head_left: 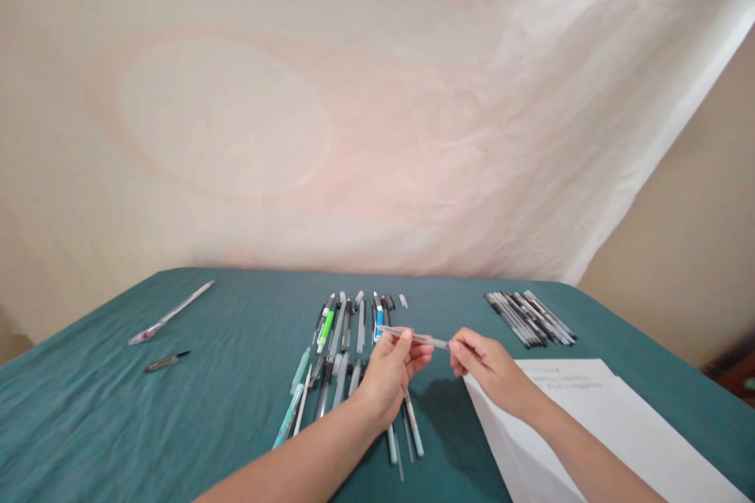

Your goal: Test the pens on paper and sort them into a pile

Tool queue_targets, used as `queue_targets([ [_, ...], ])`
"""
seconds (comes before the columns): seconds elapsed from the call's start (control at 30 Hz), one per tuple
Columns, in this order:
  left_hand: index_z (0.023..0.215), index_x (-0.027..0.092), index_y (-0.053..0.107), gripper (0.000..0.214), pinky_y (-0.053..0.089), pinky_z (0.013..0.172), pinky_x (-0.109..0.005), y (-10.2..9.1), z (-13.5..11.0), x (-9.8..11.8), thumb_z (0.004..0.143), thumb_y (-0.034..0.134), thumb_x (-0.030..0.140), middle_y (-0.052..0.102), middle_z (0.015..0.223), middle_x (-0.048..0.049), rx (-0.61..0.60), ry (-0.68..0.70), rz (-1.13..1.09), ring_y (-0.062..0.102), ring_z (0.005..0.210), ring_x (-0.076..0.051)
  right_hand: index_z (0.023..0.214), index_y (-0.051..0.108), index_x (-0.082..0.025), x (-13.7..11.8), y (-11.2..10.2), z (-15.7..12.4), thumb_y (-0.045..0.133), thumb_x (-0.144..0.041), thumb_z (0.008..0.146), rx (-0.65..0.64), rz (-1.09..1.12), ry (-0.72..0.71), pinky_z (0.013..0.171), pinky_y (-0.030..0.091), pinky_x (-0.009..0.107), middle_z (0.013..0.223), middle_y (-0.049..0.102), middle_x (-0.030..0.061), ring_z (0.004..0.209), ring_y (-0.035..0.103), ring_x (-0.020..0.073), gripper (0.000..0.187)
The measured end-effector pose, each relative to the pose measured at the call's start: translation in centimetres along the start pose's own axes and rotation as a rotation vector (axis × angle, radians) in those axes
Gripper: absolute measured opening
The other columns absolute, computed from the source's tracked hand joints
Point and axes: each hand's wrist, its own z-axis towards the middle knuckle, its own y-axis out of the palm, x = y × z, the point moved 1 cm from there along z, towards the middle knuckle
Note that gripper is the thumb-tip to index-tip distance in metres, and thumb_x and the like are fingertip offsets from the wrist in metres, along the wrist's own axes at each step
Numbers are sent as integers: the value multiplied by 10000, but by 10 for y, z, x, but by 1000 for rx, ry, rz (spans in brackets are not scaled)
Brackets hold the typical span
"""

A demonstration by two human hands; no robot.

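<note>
A slim translucent pen point(435, 341) is held nearly level above the table between both hands. My left hand point(392, 373) has its thumb and fingers closed around the middle of the pen. At the right end, the fingertips of my right hand point(487, 365) are pinched on the tip; whether they grip a separate small part is hidden. Beneath and behind my left hand lie several pens in two rough rows, among them a green pen point(325, 332) and a blue and white pen point(378, 314). A pale teal pen point(289, 415) lies left of my forearm.
White paper sheets point(613, 440) with faint writing lie under my right forearm. A row of grey and black pens point(528, 318) rests at the back right. On the left are a long clear pen point(174, 313) and a short dark piece point(167, 361). A green cloth point(236, 401) covers the table.
</note>
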Motion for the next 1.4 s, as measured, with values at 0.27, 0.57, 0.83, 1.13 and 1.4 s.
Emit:
queue_targets([
  [0.27,841,157,461,134,478,704,-245,0,-3,2,807,545,256,620,815,-55,-28,9,-15,607,717,-115,630,490,-168,2,7,2,352,-517,840,-54,207,124,530,428,234,557,538,-14,495,540,109,430],
  [0.57,773,157,479,195,409,539,-177,7,-8,1,802,535,342,529,622,19,-73,-75,-45,508,523,-61,914,512,-172,-4,1,-2,323,-462,870,-48,289,77,545,459,263,652,577,10,552,563,134,349],
  [0.83,769,145,502,248,326,454,-182,18,-26,-15,807,489,391,504,556,20,-298,-358,101,426,407,-54,1206,494,-249,-7,7,-5,360,-268,861,-218,-78,-139,792,448,315,987,640,56,884,596,196,371],
  [1.13,750,193,557,376,387,663,-273,19,-50,-10,847,325,472,593,704,-59,-384,207,895,537,655,-164,1109,556,-234,10,-14,-1,376,-303,852,-85,-196,-61,704,468,310,856,666,50,757,618,187,322],
  [1.4,1170,156,498,396,222,964,-407,25,-65,-16,824,455,344,525,1194,-152,-707,669,1545,424,1137,-292,707,626,-166,9,-45,-1,465,-458,794,33,-49,102,585,467,283,885,642,79,643,579,160,345],
])
